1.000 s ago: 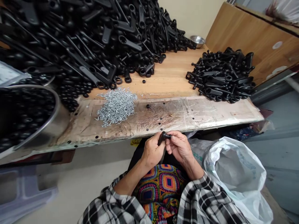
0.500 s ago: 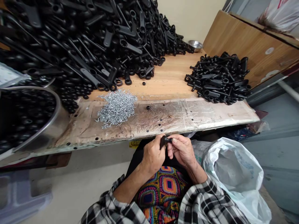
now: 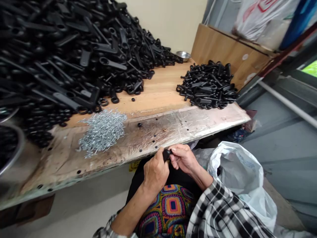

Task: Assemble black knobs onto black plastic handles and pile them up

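Observation:
My left hand (image 3: 156, 172) is closed around a black crank handle (image 3: 166, 154), held just off the table's front edge above my lap. Only its dark rounded end shows; the rest is hidden in the fist. My right hand (image 3: 183, 159) pinches the small end of the same handle between thumb and fingers, covering it. On the table beyond lie a heap of small silvery pins (image 3: 104, 130) and a single black knob (image 3: 139, 125). Finished-looking crank handles with knobs form a smaller pile (image 3: 208, 86) at the right.
A large heap of black crank arms (image 3: 74, 49) fills the back left, with black knobs (image 3: 41, 127) before it. A metal basin (image 3: 21, 155) stands at the left edge and a small metal bowl (image 3: 183, 55) at the back. A white plastic bag (image 3: 255, 172) hangs open beside my right arm.
The view has swung to the right, so the table things appear further left. Both hands stay together on the crank handle; its small end, visible before, is now covered by my right fingers.

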`<state>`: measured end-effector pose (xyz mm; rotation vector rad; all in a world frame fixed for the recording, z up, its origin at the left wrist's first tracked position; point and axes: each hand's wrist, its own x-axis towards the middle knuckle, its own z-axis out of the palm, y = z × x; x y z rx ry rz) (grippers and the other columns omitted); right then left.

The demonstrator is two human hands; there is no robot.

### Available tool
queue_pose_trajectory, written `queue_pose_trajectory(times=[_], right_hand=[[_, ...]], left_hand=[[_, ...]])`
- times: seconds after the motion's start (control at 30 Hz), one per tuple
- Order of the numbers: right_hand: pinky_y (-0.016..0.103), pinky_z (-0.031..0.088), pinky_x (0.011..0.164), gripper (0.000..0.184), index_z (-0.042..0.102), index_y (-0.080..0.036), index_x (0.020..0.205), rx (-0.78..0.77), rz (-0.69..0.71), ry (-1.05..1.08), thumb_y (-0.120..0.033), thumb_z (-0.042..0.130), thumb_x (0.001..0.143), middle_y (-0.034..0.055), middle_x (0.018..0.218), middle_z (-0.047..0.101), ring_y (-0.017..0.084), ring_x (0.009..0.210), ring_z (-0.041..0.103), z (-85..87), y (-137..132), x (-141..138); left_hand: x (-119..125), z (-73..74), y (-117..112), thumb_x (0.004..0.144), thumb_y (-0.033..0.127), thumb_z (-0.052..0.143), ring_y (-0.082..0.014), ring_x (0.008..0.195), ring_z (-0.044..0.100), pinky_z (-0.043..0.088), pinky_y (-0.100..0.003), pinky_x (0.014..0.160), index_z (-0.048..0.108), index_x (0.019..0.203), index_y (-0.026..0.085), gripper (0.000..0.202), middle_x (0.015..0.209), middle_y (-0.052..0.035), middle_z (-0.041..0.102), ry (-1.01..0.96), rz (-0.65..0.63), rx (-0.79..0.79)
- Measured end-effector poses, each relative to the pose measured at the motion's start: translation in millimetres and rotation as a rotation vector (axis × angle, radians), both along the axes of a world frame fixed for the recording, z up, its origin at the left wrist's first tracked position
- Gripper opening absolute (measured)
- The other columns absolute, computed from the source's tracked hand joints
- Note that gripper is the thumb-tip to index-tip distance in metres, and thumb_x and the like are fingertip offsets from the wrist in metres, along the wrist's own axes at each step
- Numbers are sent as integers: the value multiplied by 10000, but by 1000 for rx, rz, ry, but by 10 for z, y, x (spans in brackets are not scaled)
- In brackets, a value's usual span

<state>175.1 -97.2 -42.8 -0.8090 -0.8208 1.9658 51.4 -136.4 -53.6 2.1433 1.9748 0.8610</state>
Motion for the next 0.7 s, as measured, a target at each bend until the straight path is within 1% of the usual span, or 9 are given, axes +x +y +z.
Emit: queue_pose_trajectory(times=[0.1,0.2,0.33,0.43,0.5,0.53,0.6,0.63,0.7], right_hand=[[155,351,263,211,637,-102,762,68,123,-61,-295,658,679,-10,470,571,84,300,477,144,237,180],[149,360,281,216,632,-107,768,235,21,-203,-302,659,677,-16,476,577,77,314,483,402,604,375],[149,346,294,206,601,-108,734,498,-438,-348,-283,676,656,-30,476,562,67,323,475,858,1453,701],[124,396,406,212,551,-134,715,503,-822,-249,-342,567,750,-55,496,538,41,409,517,1251,2120,1014],[150,439,525,252,543,-135,748,483,-867,-210,-375,483,796,-20,610,597,52,558,586,1453,2419,1161],[184,441,524,233,542,-130,746,463,-868,-227,-353,498,796,-3,614,612,75,562,589,1511,2513,1185],[220,419,513,176,566,-104,798,471,-850,-443,-269,507,779,-6,594,605,82,512,577,1519,2605,1101],[236,418,479,154,570,-117,838,504,-851,-543,-211,595,718,-15,574,599,93,473,554,1472,2611,991],[245,417,458,258,587,-112,898,617,-715,-664,-181,661,660,10,611,611,106,478,541,1308,2561,659]], left_hand=[[30,123,54,805,242,465,-217,811,621,479,-296,693,363,1227,98,457,944,-135,630,-80,-128,18],[-58,280,88,779,363,535,-203,916,584,474,-304,745,197,1327,147,679,1129,-141,541,-278,-209,52],[-505,307,205,757,309,568,-159,825,584,469,-271,675,232,1308,166,660,1084,-112,541,-589,20,265],[-905,202,324,728,284,597,-138,734,575,459,-248,630,333,1254,143,606,965,-88,578,-646,254,405],[-1084,134,353,718,279,604,-136,732,569,456,-241,629,385,1207,134,555,919,-75,587,-649,369,457],[-1135,108,346,723,277,598,-135,742,568,457,-240,638,397,1191,134,529,908,-70,589,-662,409,474],[-1167,74,309,747,276,572,-133,769,564,459,-244,671,406,1173,138,478,904,-66,589,-699,441,495],[-1158,64,290,762,278,554,-132,778,563,458,-248,685,399,1179,140,466,911,-68,588,-709,440,494],[-1121,56,265,786,279,524,-137,804,560,456,-259,714,399,1183,138,440,937,-82,584,-703,413,483]])
